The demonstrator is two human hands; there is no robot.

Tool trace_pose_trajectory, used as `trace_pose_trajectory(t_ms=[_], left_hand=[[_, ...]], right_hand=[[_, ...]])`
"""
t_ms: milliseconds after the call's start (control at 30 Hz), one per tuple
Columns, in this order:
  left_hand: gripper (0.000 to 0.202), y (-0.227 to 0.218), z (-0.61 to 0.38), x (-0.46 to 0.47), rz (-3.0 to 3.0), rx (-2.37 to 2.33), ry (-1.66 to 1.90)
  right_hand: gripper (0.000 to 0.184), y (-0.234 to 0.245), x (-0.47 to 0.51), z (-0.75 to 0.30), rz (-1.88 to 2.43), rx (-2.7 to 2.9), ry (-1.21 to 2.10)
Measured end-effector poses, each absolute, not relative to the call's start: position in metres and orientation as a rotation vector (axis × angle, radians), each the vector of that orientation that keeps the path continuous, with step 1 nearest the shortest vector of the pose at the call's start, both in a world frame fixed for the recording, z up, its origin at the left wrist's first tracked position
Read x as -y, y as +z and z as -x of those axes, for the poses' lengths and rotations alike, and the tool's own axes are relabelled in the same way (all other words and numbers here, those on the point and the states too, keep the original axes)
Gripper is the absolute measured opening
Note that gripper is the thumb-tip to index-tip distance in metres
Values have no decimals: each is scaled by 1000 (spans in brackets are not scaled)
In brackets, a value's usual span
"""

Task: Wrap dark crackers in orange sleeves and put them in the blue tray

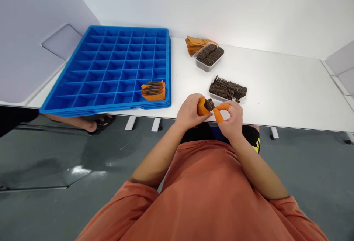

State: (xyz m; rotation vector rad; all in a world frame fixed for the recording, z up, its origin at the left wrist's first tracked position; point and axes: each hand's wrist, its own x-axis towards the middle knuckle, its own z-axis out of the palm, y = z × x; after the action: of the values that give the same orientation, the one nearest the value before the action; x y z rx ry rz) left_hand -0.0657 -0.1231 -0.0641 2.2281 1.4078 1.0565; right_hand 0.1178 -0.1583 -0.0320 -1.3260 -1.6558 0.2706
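My left hand [190,111] is closed around a small orange sleeve [202,107] at the table's front edge. A dark brown square pad [209,104] sticks out of that sleeve. My right hand [231,117] pinches the pad with thumb and forefinger, both in orange finger cots. Just behind my hands lies a clear tray of dark pads [228,89]. A second clear tray of dark pads [209,55] stands farther back, beside a stack of empty orange sleeves [194,44].
A blue compartment tray [110,69] lies at the left of the white table [276,82], overhanging its front edge, with several filled orange sleeves [153,90] in a near-right cell. Another person's sandalled foot [101,123] shows under the table.
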Motion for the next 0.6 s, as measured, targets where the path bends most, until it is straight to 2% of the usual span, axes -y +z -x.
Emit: trace_pose_trajectory(t_ms=[600], left_hand=[[59,-61,65,123,-2256,-1385,1014]], right_hand=[[8,-35,159,-114,1353,1701,302]])
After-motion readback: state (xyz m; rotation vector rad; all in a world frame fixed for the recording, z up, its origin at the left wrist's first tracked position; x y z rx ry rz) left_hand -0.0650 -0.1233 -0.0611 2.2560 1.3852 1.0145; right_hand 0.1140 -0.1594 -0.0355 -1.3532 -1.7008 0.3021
